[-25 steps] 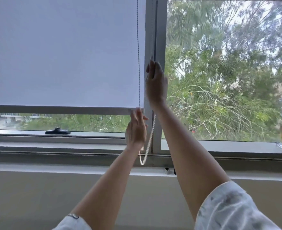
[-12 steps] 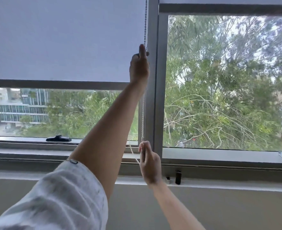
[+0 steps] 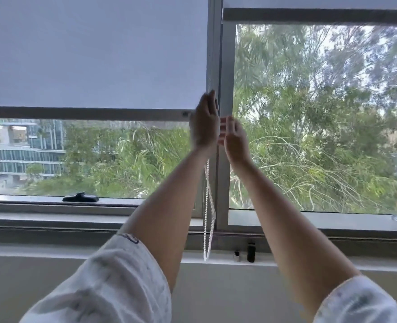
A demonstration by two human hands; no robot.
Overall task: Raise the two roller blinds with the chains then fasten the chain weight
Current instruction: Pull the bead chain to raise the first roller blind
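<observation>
The left blind (image 3: pixel 95 54) covers the upper pane, its bottom bar level. My left hand (image 3: pixel 204 123) is raised at the bar's right end, fingers together; I cannot tell whether it grips. The bead chain (image 3: pixel 208 213) hangs vertically below that wrist, looped. My right hand (image 3: pixel 235 138) sits beside it, fingers loosely spread, blurred.

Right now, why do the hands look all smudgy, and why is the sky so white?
Head view: the left hand and right hand are smeared by motion blur, so their fingers are hard to tell apart. The sky through the right pane is overexposed against the dim room. The window frame's lines bow slightly from the wide lens.
</observation>
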